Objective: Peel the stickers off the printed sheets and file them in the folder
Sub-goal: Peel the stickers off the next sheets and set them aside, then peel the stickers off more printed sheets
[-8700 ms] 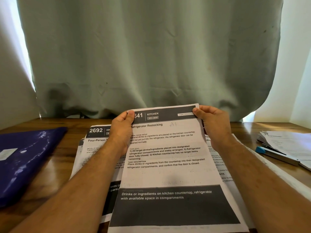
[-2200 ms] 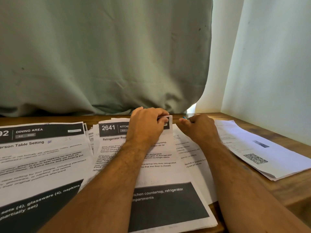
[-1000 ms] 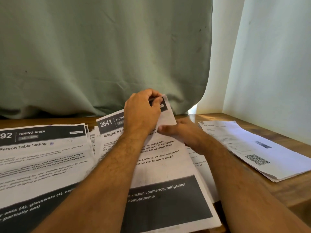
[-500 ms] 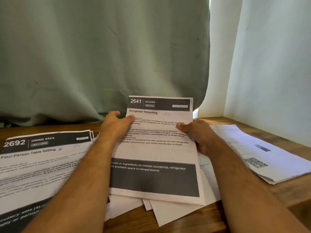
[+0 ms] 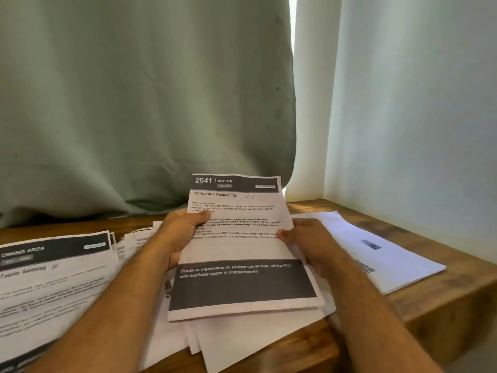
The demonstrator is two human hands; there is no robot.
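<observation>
A: Counting first: how many hands and papers?

B: Two hands, one lifted sheet. The white printed sheet headed "2641 KITCHEN, Refrigerator Restocking", with dark bands at top and bottom, is held tilted above a loose pile of white papers on the brown wooden desk.

A: How do the hands lie?

B: The left hand grips its left edge, thumb on the print and fingers behind. The right hand pinches the right edge, thumb in front.

A: Anything else?

B: One "DINING AREA" printed sheet tops a stack at left; one folded white paper with a small dark code lies at right. A grey-green curtain hangs behind. I cannot make out any sticker.
</observation>
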